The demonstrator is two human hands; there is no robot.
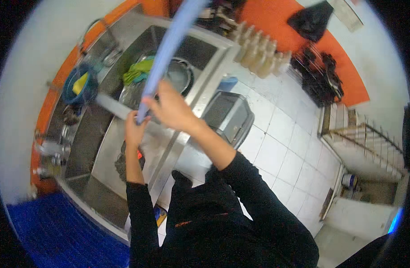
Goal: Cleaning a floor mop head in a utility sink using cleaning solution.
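Note:
A long, pale blue strip-like object [171,43], blurred, rises from my hands past the top edge of the picture; its exact kind is unclear. My left hand [135,129] pinches its lower end over the steel sink unit. Higher up, my right hand [171,107] has its thumb and fingers around it. A pale flat bar [112,106] reaches from near my left hand towards a blue bowl [80,87] with a yellow sponge or cloth [80,83] in it. Beyond my hands, a green cloth [138,71] and a round metal pan [180,77] lie in the sink basin.
A dark mesh-like clump [122,164] is beside my left forearm on the steel surface. A grey lidded bin [230,115] stands right of the sink [208,75]. Several bottles [258,50] stand on the tiled floor by the orange wall. Glassware [54,150] lines the sink's left ledge.

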